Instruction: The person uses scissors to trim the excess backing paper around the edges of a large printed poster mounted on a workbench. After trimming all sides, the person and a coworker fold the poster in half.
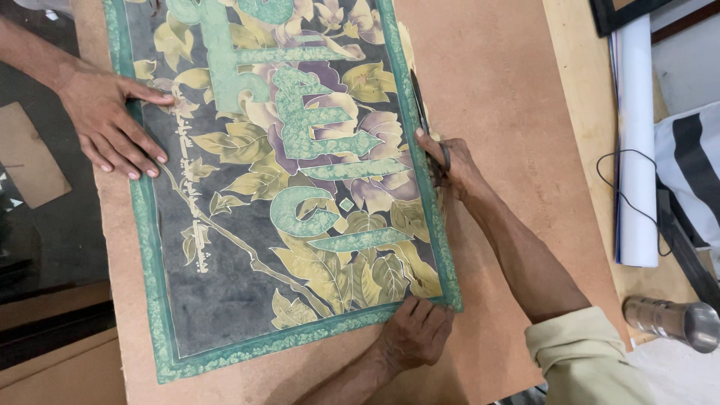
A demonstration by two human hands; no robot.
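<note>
A large print [247, 285] with a green border, yellow leaves and green lettering lies on a brown board [510, 112]. My right hand [454, 166] is closed on dark scissors [418, 101] whose blades run along the print's right edge. My left hand [414, 335] presses flat on the print's near right corner. Another person's hand [112, 124] lies spread on the print's left border.
A white paper roll [637, 142] with a black cord [626, 180] looped over it lies to the right of the board. A metal cylinder [675, 321] lies at the near right. A cardboard piece [26, 154] sits on the dark floor at the left.
</note>
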